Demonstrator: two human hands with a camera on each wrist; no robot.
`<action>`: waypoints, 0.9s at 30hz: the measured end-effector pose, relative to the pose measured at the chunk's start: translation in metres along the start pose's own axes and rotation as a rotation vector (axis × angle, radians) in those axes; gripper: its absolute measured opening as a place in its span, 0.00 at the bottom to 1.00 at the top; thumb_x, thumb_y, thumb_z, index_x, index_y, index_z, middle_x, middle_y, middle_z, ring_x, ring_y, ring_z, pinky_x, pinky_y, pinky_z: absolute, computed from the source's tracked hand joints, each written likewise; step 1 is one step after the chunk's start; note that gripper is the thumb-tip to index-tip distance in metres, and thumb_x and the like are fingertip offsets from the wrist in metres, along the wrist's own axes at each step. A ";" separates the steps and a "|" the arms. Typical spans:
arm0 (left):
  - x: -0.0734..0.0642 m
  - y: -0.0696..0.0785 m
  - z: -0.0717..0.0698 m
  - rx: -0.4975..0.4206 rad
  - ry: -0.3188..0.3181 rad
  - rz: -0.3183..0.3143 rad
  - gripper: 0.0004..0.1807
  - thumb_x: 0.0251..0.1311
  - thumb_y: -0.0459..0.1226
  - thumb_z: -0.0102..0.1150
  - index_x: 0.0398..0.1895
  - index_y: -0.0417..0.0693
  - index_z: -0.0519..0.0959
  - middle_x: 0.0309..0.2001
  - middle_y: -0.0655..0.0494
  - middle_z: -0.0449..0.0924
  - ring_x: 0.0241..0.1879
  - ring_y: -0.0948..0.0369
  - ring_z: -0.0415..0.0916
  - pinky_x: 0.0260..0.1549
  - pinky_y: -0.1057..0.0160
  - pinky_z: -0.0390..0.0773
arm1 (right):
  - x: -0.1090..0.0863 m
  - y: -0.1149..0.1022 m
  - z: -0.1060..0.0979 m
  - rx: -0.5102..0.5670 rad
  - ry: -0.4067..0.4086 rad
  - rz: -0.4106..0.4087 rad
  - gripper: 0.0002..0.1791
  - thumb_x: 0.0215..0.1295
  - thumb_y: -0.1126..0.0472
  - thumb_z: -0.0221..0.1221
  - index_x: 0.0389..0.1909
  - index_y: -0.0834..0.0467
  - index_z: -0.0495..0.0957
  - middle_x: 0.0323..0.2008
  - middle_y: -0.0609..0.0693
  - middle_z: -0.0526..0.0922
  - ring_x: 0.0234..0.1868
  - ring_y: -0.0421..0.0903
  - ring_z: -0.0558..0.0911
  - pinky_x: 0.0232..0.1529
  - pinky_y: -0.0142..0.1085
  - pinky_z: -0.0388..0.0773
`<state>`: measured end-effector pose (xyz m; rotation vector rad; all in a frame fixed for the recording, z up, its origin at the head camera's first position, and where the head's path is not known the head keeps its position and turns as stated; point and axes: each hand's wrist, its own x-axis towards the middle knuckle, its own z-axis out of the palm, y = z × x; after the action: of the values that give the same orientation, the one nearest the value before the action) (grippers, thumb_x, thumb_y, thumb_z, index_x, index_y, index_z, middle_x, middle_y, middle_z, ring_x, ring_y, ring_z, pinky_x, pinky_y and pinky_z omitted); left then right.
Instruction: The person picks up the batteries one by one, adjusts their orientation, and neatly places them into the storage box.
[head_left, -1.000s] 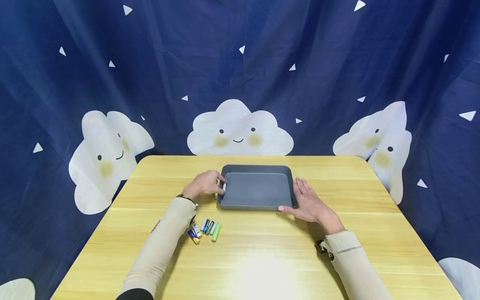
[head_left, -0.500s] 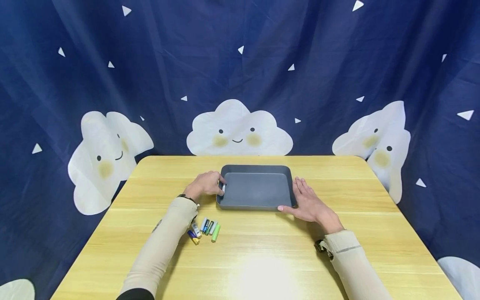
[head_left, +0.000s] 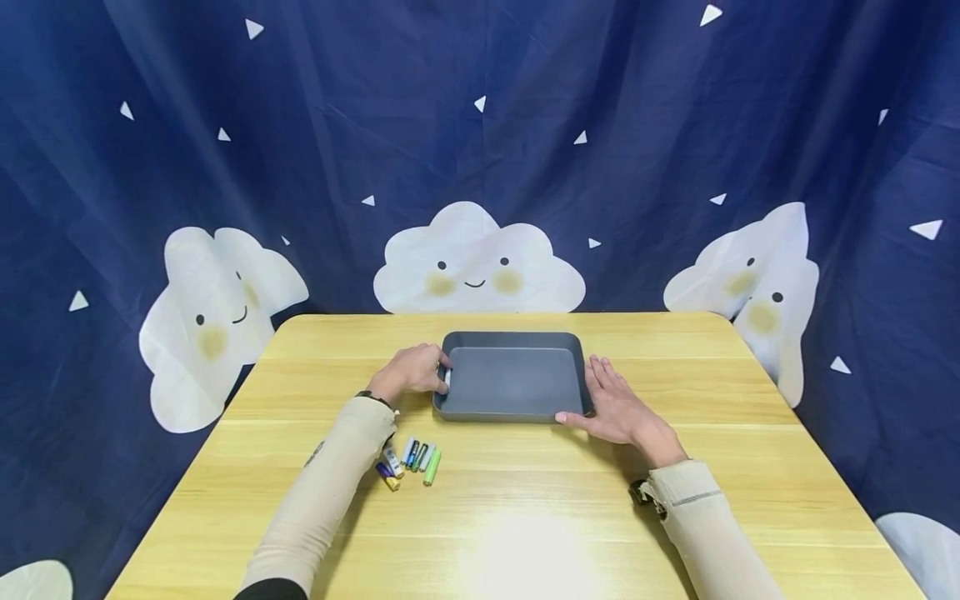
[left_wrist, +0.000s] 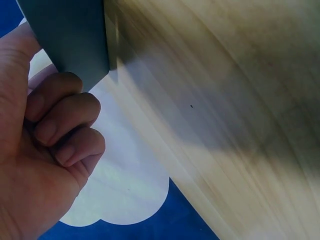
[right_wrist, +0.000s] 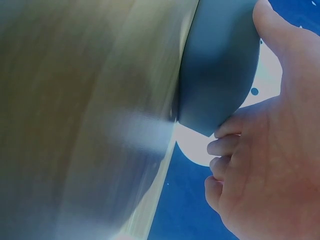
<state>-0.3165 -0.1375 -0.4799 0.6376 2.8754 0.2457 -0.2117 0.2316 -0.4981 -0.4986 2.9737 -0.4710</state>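
Virtually unmoved since prev. frame, with sm. white item (head_left: 447, 377) pinched in left hand (head_left: 411, 371) inside left edge of tray (head_left: 517, 379), nr. far edge of worktop (head_left: 787, 500), and right hand (head_left: 617, 406) spread against opposite edge, prob. as brace.

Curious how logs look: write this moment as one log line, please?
left hand: pinches white item at tray edge; right hand: against tray; batteries: on table

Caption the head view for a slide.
Left hand pinching a small white object inside a gray tray, right hand touching its opposite end; several batteries lie nearby.
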 end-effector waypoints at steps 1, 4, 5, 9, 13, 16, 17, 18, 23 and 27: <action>0.000 0.000 0.001 0.003 -0.001 0.000 0.26 0.53 0.45 0.75 0.56 0.50 0.87 0.56 0.53 0.87 0.53 0.53 0.83 0.51 0.49 0.82 | 0.000 0.000 0.000 0.000 -0.004 0.003 0.65 0.66 0.25 0.54 0.80 0.74 0.43 0.82 0.71 0.40 0.83 0.69 0.42 0.81 0.61 0.45; -0.001 0.000 0.003 0.010 -0.001 0.000 0.25 0.53 0.46 0.76 0.55 0.50 0.87 0.55 0.54 0.87 0.51 0.54 0.83 0.49 0.49 0.82 | -0.001 0.000 0.001 0.006 -0.005 0.001 0.66 0.66 0.25 0.54 0.79 0.74 0.43 0.81 0.71 0.40 0.83 0.70 0.42 0.81 0.62 0.45; -0.001 0.000 0.004 0.013 0.001 0.002 0.25 0.53 0.46 0.76 0.55 0.49 0.87 0.55 0.53 0.87 0.51 0.54 0.84 0.48 0.50 0.82 | -0.001 0.000 0.002 0.005 -0.006 0.003 0.66 0.66 0.25 0.54 0.80 0.74 0.43 0.82 0.71 0.40 0.83 0.70 0.42 0.81 0.62 0.45; -0.003 0.000 0.005 0.008 0.019 0.008 0.28 0.52 0.48 0.76 0.57 0.48 0.86 0.54 0.52 0.87 0.49 0.54 0.83 0.47 0.51 0.82 | -0.002 0.001 0.003 0.000 0.000 0.003 0.65 0.67 0.25 0.54 0.79 0.74 0.43 0.81 0.71 0.40 0.83 0.70 0.42 0.81 0.62 0.44; -0.009 -0.001 0.002 -0.018 0.050 0.003 0.32 0.52 0.52 0.76 0.60 0.49 0.84 0.53 0.51 0.87 0.46 0.56 0.81 0.44 0.53 0.80 | -0.003 0.002 0.003 -0.006 0.001 0.006 0.65 0.67 0.26 0.55 0.79 0.75 0.43 0.81 0.72 0.40 0.83 0.70 0.42 0.81 0.62 0.44; -0.016 -0.001 -0.004 -0.043 0.094 0.017 0.30 0.55 0.54 0.74 0.60 0.51 0.84 0.41 0.54 0.87 0.37 0.59 0.78 0.33 0.58 0.75 | -0.003 0.002 0.003 -0.001 0.002 0.005 0.65 0.67 0.26 0.55 0.79 0.75 0.43 0.81 0.72 0.39 0.82 0.70 0.41 0.80 0.63 0.44; -0.018 -0.001 -0.007 -0.054 0.114 0.028 0.29 0.57 0.54 0.73 0.60 0.52 0.85 0.36 0.55 0.85 0.32 0.60 0.76 0.29 0.60 0.72 | -0.003 0.002 0.003 0.003 0.004 0.004 0.65 0.67 0.26 0.55 0.79 0.75 0.43 0.81 0.72 0.39 0.82 0.70 0.41 0.80 0.63 0.44; -0.021 0.000 -0.010 -0.064 0.135 0.039 0.29 0.58 0.54 0.72 0.59 0.52 0.85 0.30 0.56 0.82 0.28 0.61 0.73 0.26 0.61 0.68 | -0.003 0.002 0.002 0.006 0.007 0.002 0.65 0.67 0.26 0.55 0.79 0.75 0.43 0.81 0.72 0.39 0.82 0.70 0.41 0.80 0.63 0.44; -0.039 0.007 -0.023 -0.125 0.204 0.113 0.27 0.60 0.53 0.70 0.58 0.50 0.85 0.17 0.61 0.67 0.17 0.63 0.59 0.17 0.64 0.56 | 0.000 0.001 -0.001 0.008 0.015 -0.001 0.65 0.67 0.27 0.55 0.79 0.75 0.43 0.81 0.73 0.38 0.82 0.71 0.40 0.80 0.63 0.43; -0.058 0.010 -0.025 -0.167 0.193 0.141 0.28 0.60 0.55 0.68 0.59 0.50 0.85 0.18 0.63 0.65 0.18 0.65 0.58 0.19 0.64 0.57 | 0.000 0.000 -0.001 0.009 0.008 0.001 0.65 0.67 0.27 0.56 0.80 0.74 0.42 0.81 0.72 0.37 0.83 0.70 0.40 0.81 0.63 0.42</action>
<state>-0.2664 -0.1569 -0.4449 0.8261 2.9499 0.5910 -0.2122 0.2317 -0.4975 -0.4957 2.9782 -0.4881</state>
